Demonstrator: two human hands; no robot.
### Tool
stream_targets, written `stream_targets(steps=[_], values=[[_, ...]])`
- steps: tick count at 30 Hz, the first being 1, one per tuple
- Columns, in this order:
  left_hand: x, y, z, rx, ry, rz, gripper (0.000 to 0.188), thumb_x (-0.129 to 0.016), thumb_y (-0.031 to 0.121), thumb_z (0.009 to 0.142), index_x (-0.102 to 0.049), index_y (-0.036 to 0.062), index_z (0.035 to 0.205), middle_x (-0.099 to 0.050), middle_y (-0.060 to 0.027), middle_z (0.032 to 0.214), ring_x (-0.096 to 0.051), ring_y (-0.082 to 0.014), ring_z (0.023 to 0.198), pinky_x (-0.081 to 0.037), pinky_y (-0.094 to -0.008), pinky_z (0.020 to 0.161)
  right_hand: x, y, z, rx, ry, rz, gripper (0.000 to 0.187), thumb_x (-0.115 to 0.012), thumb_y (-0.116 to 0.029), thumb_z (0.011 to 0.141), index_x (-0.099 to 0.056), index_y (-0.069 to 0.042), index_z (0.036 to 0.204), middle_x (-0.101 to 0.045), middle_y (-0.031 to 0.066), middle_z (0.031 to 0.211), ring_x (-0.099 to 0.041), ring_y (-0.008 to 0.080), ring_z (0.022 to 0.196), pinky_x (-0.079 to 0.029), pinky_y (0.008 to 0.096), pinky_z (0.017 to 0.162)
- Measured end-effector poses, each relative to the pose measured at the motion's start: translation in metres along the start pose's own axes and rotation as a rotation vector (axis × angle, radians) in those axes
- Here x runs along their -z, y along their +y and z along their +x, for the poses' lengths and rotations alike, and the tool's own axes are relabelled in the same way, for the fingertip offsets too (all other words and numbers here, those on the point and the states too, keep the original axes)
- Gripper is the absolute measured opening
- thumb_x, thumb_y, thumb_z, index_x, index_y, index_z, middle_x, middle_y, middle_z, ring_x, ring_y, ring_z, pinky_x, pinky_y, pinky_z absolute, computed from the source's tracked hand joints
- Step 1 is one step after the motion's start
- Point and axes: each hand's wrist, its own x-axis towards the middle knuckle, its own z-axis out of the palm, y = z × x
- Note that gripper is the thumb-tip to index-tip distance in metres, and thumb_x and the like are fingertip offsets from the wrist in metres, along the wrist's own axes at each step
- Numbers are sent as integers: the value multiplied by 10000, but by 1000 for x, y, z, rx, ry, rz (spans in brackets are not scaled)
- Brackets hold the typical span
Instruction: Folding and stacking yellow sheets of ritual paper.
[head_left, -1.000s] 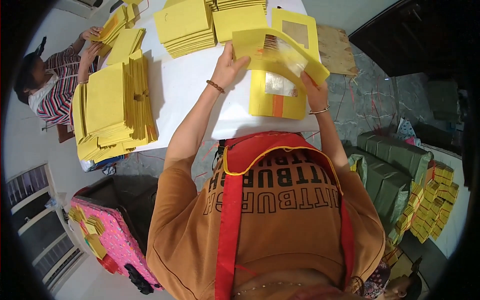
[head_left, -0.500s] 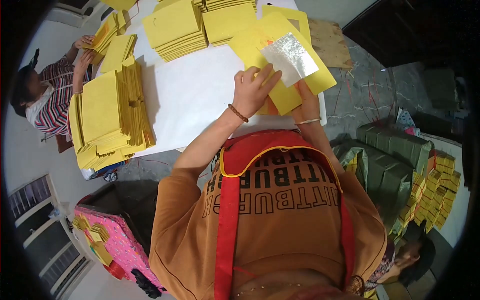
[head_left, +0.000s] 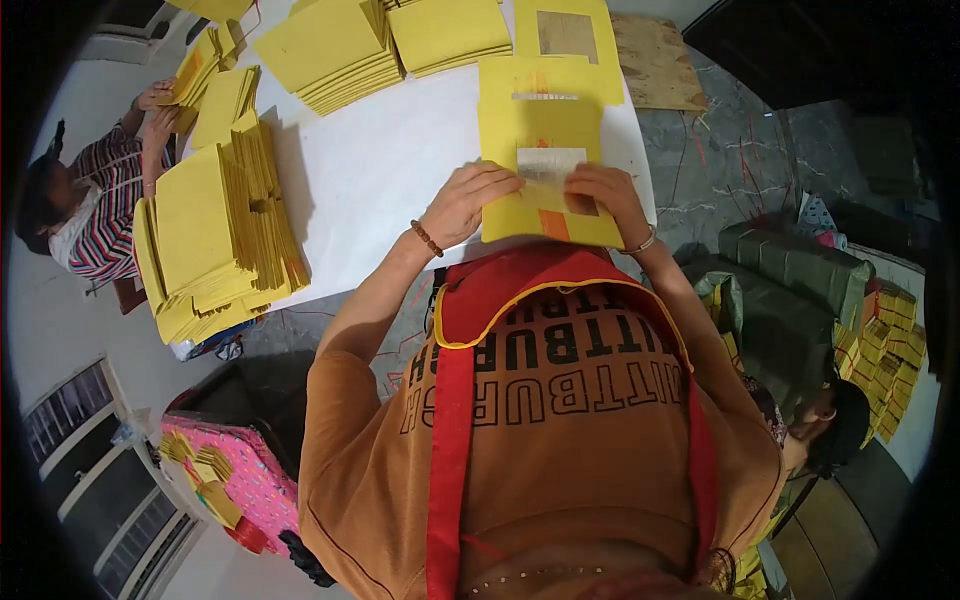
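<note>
Directly in front of me is a yellow paper sheet with a silvery foil patch and an orange mark near its close edge. It looks like joss paper. My left hand has its fingers curled over the sheet's left edge, the thumb hidden. At the right edge my right hand, slightly blurred, grips the sheet with bent fingers near the foil. Under and beyond it lie more yellow sheets, overlapping, with only a strip of foil showing. Another yellow sheet with a dull patch lies farther back.
Thick stacks of yellow paper stand at the white table's left end, and more stacks at its far side. A person in a striped top handles yellow paper at the left. Dark green wrapped bales sit at my right.
The yellow sheet, tilted and raised half a second ago, now lies squared over the other sheets, closer to me. My left hand has moved to its left edge, my right hand onto its right edge.
</note>
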Motion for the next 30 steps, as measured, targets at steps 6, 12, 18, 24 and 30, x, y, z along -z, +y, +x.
stream_targets(steps=[6, 12, 18, 24, 30], values=[[-7, 2, 2, 266, 100, 0, 233, -458, 96, 823, -577, 68, 1020, -586, -119, 950, -511, -273, 881, -401, -362, 709, 2, 0, 9, -564, -213, 198, 185, -589, -173, 779, -631, -47, 908, -633, 81, 769, -612, 204, 687, -428, 284, 607], [-11, 0, 25, 859, 165, -255, 215, -500, 198, 843, -571, -3, 868, -556, -173, 685, -531, -304, 611, -415, -366, 569, -11, 3, 19, -820, -42, 344, 296, -600, -216, 791, -596, 9, 982, -648, 89, 821, -605, 148, 719, -452, 262, 658], [-22, -8, 21, 960, 274, -458, 236, -579, 140, 791, -566, 2, 982, -622, -152, 768, -601, -258, 663, -455, -322, 602, -22, 13, 21, -719, 189, 356, 468, -641, -162, 748, -486, -28, 1168, -622, 113, 971, -604, 179, 850, -458, 273, 733], [-19, -9, 29, 924, 306, -403, 608, -596, 80, 759, -290, 37, 1283, -631, -169, 813, -616, -262, 699, -472, -311, 640, -28, 25, 17, -610, 164, 172, 521, -644, -165, 738, -473, -64, 1220, -608, 146, 1031, -598, 191, 900, -448, 274, 775], [-15, -11, 33, 937, 265, -378, 715, -584, 92, 762, -162, 39, 1336, -604, -163, 711, -589, -275, 623, -454, -334, 573, -27, 19, 22, -737, 164, 148, 502, -638, -191, 740, -497, -53, 1201, -606, 166, 1030, -597, 197, 912, -442, 270, 782]])
